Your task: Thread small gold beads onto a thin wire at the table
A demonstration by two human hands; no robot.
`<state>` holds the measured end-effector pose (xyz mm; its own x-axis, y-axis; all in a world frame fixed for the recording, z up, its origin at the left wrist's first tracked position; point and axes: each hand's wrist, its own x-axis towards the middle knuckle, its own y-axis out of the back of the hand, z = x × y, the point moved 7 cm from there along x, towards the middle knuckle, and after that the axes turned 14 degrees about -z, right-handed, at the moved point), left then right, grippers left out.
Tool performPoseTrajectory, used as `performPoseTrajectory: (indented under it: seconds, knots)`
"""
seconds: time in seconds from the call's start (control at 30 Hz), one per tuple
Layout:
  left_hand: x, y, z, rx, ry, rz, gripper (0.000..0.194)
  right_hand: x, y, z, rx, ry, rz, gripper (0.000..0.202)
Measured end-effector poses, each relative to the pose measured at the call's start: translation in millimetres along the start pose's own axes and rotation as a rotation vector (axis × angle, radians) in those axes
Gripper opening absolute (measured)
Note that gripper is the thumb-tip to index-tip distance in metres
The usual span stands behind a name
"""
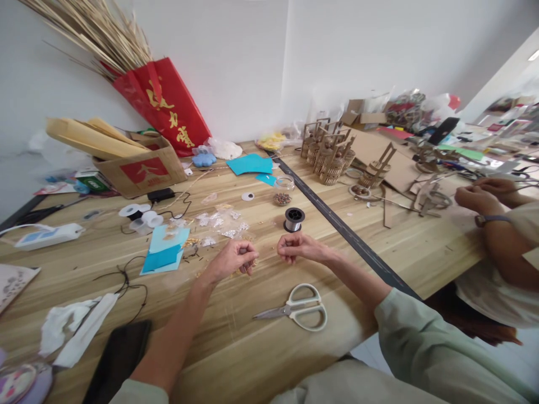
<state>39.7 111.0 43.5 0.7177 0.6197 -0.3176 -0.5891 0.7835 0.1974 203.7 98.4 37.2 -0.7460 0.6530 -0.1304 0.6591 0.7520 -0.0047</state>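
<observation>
My left hand is just above the wooden table, thumb and fingers pinched together; anything between the fingertips is too small to make out. Tiny gold beads lie beside and under it. Facing it across a small gap is my right hand, also closed in a pinch, its contents hidden or too fine to see. Right behind that hand stands a black spool of silvery thread or wire. White-handled scissors lie in front of both hands, blades pointing left.
Small clear bags and blue paper sheets lie left of centre. A round dish of beads stands behind the spool. Left front holds a dark phone. Bamboo lantern-like frames and a co-worker's hands are at the right.
</observation>
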Motion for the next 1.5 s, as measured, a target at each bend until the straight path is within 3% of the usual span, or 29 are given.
performPoseTrajectory:
  seconds: [0.3,0.47,0.63,0.77,0.97,1.27,1.5]
  knots:
    - [6.7,-4.3,-0.9,-0.029,-0.031,0.001,0.028,11.4,-4.4,-2.4,-0.002,0.039,0.021,0.028]
    - [8.6,-3.8,-2.4,-0.065,-0.040,0.028,0.030,19.3,-1.9,-5.4,0.000,0.141,0.150,0.024]
    - [11.4,-4.2,-4.4,-0.083,-0.061,0.036,0.031,26.0,-2.9,2.6,-0.010,0.134,0.215,0.021]
    - [14.5,-5.5,-5.9,-0.098,-0.086,0.024,0.033,26.7,-11.4,5.2,-0.030,0.110,0.166,0.026]
    - [14.7,-8.4,-4.3,-0.115,-0.087,0.031,0.039,29.3,-24.0,10.3,0.130,0.105,0.098,0.032]
    - [17.1,-13.4,-7.3,-0.101,-0.103,0.038,0.039,36.8,-28.6,22.2,0.348,0.149,0.011,0.027]
    - [17.5,-16.3,-2.9,-0.107,-0.117,0.076,0.040,38.1,-29.4,32.0,0.525,0.166,0.019,0.023]
